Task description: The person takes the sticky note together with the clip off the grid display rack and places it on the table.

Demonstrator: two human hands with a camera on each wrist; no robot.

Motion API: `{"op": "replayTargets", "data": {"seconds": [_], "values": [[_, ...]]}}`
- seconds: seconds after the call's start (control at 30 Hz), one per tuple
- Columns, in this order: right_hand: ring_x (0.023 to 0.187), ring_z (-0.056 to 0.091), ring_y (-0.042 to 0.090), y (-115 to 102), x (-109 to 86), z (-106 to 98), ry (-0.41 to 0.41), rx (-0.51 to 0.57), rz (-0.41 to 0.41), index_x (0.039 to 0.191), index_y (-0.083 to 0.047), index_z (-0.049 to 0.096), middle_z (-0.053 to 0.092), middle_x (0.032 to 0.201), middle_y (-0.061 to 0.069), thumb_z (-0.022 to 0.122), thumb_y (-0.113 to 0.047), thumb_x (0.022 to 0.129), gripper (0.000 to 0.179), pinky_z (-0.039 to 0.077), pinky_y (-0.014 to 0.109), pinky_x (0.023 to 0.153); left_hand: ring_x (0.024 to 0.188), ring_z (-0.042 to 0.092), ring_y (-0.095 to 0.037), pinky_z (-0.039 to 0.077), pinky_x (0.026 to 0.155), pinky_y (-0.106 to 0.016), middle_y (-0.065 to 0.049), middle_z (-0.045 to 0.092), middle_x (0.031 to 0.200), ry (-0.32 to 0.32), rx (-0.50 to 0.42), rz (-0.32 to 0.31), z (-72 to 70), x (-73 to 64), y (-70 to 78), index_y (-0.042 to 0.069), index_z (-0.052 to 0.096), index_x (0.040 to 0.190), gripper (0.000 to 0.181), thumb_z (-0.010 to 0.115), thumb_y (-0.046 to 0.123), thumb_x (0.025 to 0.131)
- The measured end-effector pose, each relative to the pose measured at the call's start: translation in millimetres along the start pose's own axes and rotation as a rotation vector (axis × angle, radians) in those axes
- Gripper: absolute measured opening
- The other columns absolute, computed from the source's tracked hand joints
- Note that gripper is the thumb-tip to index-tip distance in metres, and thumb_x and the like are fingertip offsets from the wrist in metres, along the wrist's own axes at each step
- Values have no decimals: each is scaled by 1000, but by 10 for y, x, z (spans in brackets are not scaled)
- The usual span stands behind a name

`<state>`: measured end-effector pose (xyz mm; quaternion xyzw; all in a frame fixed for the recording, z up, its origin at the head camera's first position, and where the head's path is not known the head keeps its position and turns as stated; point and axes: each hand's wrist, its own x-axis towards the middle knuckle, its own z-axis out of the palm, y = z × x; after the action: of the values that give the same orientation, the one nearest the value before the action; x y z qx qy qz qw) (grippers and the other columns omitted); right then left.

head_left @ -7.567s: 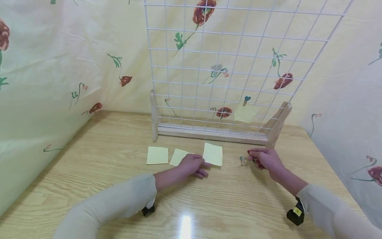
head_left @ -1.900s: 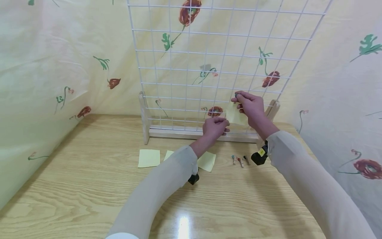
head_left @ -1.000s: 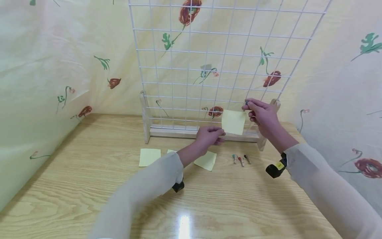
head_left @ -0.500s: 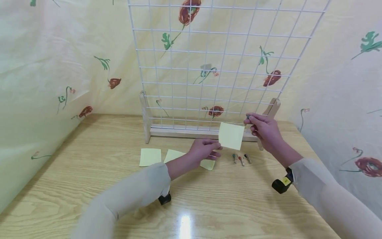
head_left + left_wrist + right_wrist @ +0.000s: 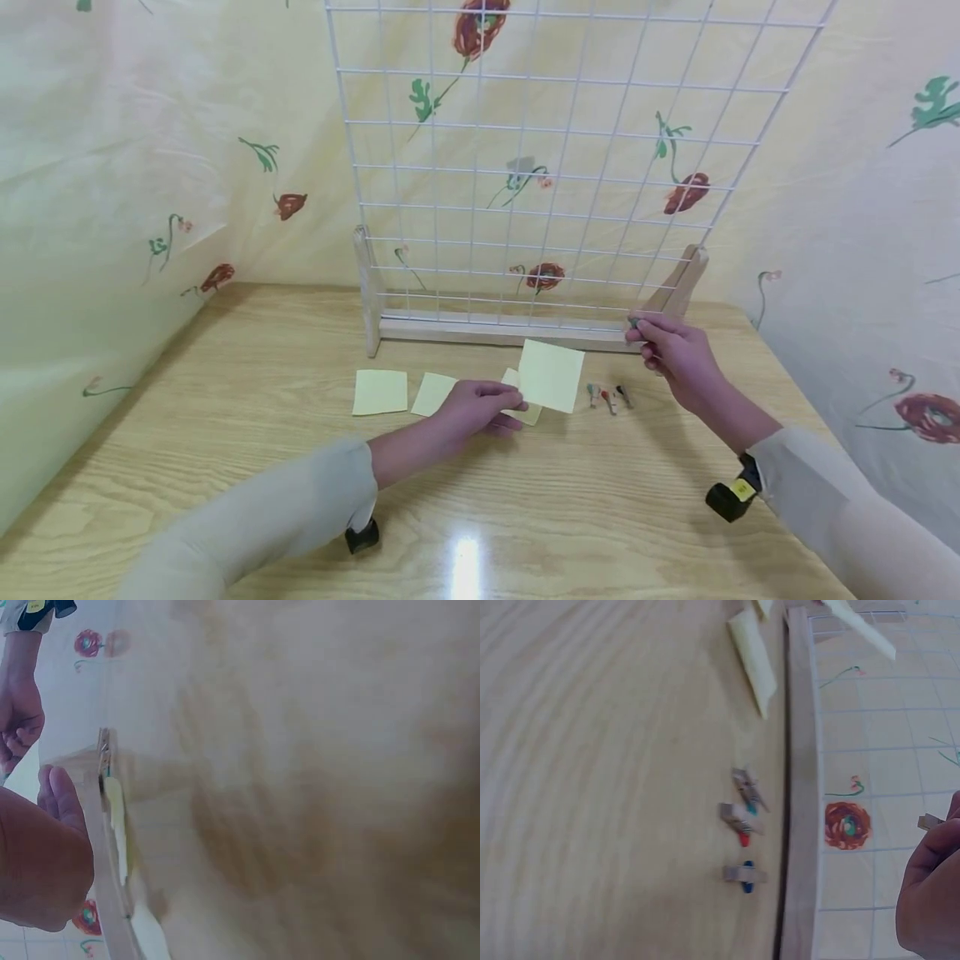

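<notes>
My left hand [image 5: 476,410] pinches a pale yellow sticky note [image 5: 552,375] by its lower left corner, raised in front of the wire grid. Behind that note another sticky note [image 5: 531,415] lies partly covered on the table. My right hand [image 5: 678,350] pinches a small wooden clothespin [image 5: 928,822] with a teal top, near the rack's right foot. Between the hands, three small clothespins [image 5: 741,819] lie on the table, with teal, red and dark blue tops. Two more sticky notes lie to the left, one square [image 5: 380,392] and one [image 5: 433,393] beside my left hand.
A white wire grid [image 5: 551,175] rises from a wooden base [image 5: 450,329] with a foot at each side. Floral cloth [image 5: 300,100] hangs behind and at both sides of the wooden table [image 5: 555,508].
The note and its teal-topped clothespin have come off the grid. My left hand has brought the note down and left; my right hand has lowered with the clothespin. Three clothespins now lie together.
</notes>
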<state>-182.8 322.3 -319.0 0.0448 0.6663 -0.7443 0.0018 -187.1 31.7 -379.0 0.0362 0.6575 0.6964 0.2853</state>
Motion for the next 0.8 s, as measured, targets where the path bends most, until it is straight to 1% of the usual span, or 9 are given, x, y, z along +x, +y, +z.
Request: {"op": "replayTargets", "data": {"seconds": [0.17, 0.27, 0.4, 0.57, 0.8], "values": [[62, 49, 4, 101, -69, -55, 6, -25, 36, 88, -24, 72, 69, 77, -9, 54, -15, 99, 23, 42, 16, 52, 75, 69, -13, 59, 77, -28, -12, 70, 109, -30, 29, -16, -113, -156, -91, -3, 62, 117, 31, 64, 16, 93], [62, 49, 4, 160, -99, -80, 7, -50, 48, 88, -24, 71, 67, 77, -9, 53, -15, 99, 23, 42, 17, 52, 76, 69, -13, 59, 76, -29, -13, 70, 108, -30, 45, -19, -183, -240, -151, -3, 62, 117, 31, 64, 16, 93], [64, 49, 4, 221, -128, -122, 10, -70, 59, 89, -24, 70, 66, 78, -9, 52, -15, 100, 23, 42, 17, 53, 76, 69, -14, 59, 76, -30, -11, 71, 104, -11, 57, -33, -272, -349, -209, -4, 61, 119, 33, 64, 16, 92], [64, 49, 4, 271, -150, -182, 22, -97, 71, 87, -23, 69, 66, 77, -9, 50, -14, 100, 25, 43, 17, 54, 73, 68, -14, 60, 73, -31, -9, 72, 101, 22, 78, -56, -386, -477, -272, -5, 61, 119, 35, 65, 16, 91], [62, 50, 4, 338, -161, -261, 28, -101, 107, 86, -23, 70, 65, 74, -8, 49, -12, 100, 28, 43, 18, 53, 74, 68, -14, 60, 71, -30, -10, 72, 100, 39, 98, -83, -549, -629, -341, -6, 59, 121, 39, 66, 17, 91]]}}
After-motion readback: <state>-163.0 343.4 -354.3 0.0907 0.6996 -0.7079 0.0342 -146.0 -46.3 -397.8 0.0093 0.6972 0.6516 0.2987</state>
